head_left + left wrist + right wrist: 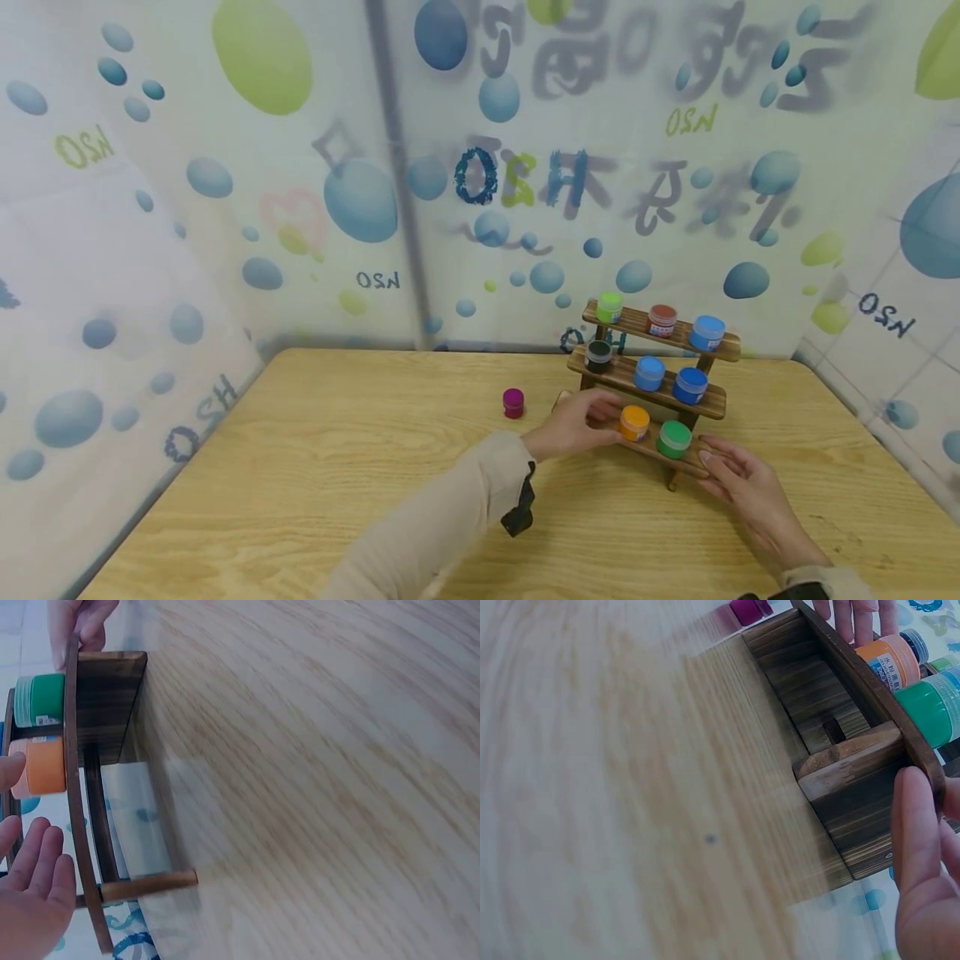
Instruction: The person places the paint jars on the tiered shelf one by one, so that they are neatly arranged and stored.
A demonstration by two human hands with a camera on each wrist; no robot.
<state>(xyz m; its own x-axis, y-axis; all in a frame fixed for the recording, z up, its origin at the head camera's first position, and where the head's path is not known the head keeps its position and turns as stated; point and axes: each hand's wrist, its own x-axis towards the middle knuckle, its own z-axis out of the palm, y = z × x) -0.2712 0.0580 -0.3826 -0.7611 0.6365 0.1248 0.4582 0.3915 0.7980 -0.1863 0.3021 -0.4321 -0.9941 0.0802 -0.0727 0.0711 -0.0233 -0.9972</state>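
Note:
A three-tier wooden display rack (645, 387) stands on the table, with small paint jars on its boards. My left hand (576, 425) is at the left part of the lowest board, its thumb beside the orange paint jar (634, 422) and apparently touching it. In the left wrist view, that hand's fingers (46, 862) are extended and not wrapped round the jar. My right hand (750, 483) pinches the right end of the lowest board, close to the green paint jar (674, 439). A finger (917, 825) lies against the board's underside.
A magenta paint jar (513, 403) stands on the table (337, 467), left of the rack. Light green (609, 307), brownish-red (662, 321) and light blue (707, 332) jars line the top tier. The middle tier bears black (598, 357) and blue (690, 386) ones. A printed curtain (315, 250) hangs behind.

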